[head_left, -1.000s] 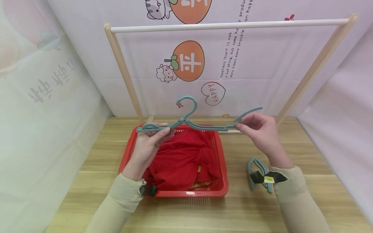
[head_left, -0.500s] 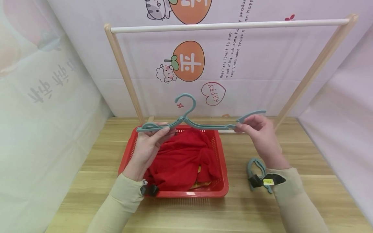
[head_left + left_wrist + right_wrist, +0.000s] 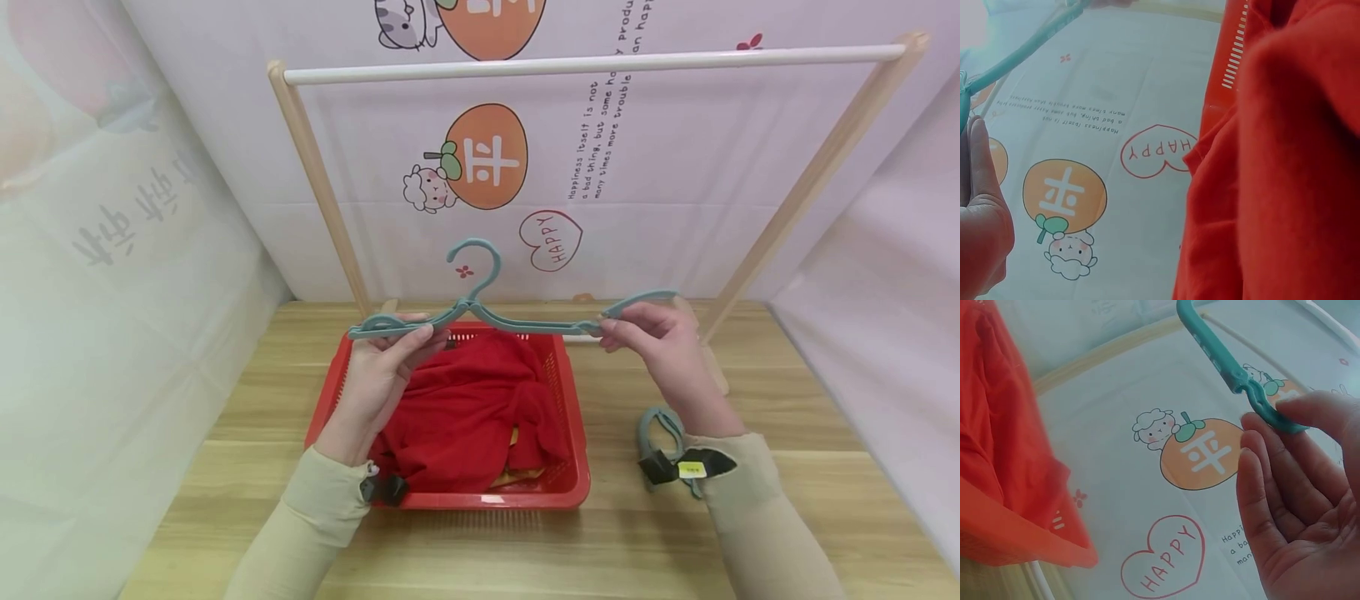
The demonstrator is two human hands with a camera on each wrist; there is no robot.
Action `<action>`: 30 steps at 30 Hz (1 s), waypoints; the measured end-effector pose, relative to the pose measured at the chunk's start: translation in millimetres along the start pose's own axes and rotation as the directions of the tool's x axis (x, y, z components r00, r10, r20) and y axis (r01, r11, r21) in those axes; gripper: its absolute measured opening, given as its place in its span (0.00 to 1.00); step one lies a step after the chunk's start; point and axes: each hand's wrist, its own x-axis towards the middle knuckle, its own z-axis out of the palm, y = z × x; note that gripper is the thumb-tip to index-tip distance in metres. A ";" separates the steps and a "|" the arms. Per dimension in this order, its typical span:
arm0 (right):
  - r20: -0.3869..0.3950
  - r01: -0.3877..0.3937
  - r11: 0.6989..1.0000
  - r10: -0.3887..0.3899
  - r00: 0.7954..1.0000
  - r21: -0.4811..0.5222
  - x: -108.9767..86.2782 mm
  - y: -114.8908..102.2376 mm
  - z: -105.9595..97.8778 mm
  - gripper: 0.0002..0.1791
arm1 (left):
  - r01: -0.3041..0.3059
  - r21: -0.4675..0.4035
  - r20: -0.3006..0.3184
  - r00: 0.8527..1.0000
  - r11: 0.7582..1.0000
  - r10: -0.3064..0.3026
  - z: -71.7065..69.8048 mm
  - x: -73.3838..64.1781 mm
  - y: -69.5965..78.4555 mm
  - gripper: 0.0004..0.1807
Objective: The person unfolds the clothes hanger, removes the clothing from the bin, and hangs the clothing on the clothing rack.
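A blue-green folding clothes hanger [image 3: 517, 327] is held level in the air in front of the rack, its hook pointing up. My left hand [image 3: 386, 367] grips its left arm between thumb and fingers, over the basket's far left corner. At the other end my right hand [image 3: 660, 346] pinches the hinged end piece, which angles up past the fingers. The right wrist view shows the thumb pressing this green end piece [image 3: 1272, 412] against the index finger. In the left wrist view, part of the left hand [image 3: 985, 225] shows beside the hanger arm [image 3: 1022, 53].
A red plastic basket [image 3: 581, 475] holds red cloth [image 3: 465, 408] beneath the hanger. A second, folded blue-green hanger [image 3: 647, 433] lies on the wooden table [image 3: 525, 558], partly behind the right wrist strap. Behind stands a rack with a white rail [image 3: 585, 65] and wooden posts.
The hook has tilted slightly left and up. The right hand dipped and moved right, then came back left a little, and the hanger's right end piece now lies lower and flatter.
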 end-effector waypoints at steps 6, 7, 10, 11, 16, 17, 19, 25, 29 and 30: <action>0.033 -0.031 0.993 0.035 0.999 -0.113 0.5 -4.8 -4.9 0.12 | 0.004 0.014 -0.004 1.000 1.000 -0.004 0.2 -0.2 2.2 0.12; 0.034 -0.038 0.992 0.042 0.999 -0.117 0.6 -5.6 -4.8 0.13 | 0.004 0.012 -0.002 1.000 1.000 -0.004 0.3 -0.2 2.3 0.12; 0.030 -0.076 0.989 0.080 0.996 -0.123 0.4 -7.7 -4.0 0.17 | -0.002 0.010 0.002 1.000 1.000 0.002 0.4 0.2 1.9 0.13; 0.028 -0.092 0.987 0.096 0.995 -0.130 0.1 -8.4 -3.5 0.18 | -0.004 0.010 0.003 1.000 1.000 0.004 0.4 0.4 1.8 0.12; 0.020 -0.132 0.989 0.134 0.991 -0.072 -0.3 -6.3 0.1 0.21 | -0.013 0.007 0.007 1.000 1.000 0.012 0.3 0.8 1.1 0.12; 0.019 -0.127 0.991 0.127 0.992 -0.030 0.0 -4.6 1.2 0.20 | -0.014 0.005 0.009 1.000 1.000 0.014 0.3 1.0 0.9 0.11; 0.016 -0.109 0.991 0.109 0.994 0.080 0.8 -0.4 3.9 0.18 | -0.018 -0.002 0.011 1.000 1.000 0.018 0.7 1.3 0.9 0.12; -0.025 -0.072 0.935 0.085 0.996 0.347 1.5 4.9 13.1 0.09 | -0.032 -0.039 0.021 0.999 0.999 0.033 2.4 2.4 -0.1 0.12; -0.046 -0.070 0.891 0.101 0.994 0.449 1.9 6.8 19.1 0.06 | -0.037 -0.052 0.019 0.999 0.998 0.038 3.1 2.9 -1.3 0.12; -0.050 -0.071 0.881 0.107 0.993 0.468 2.0 7.2 20.6 0.05 | -0.039 -0.053 0.017 0.999 0.998 0.039 3.4 2.9 -1.2 0.12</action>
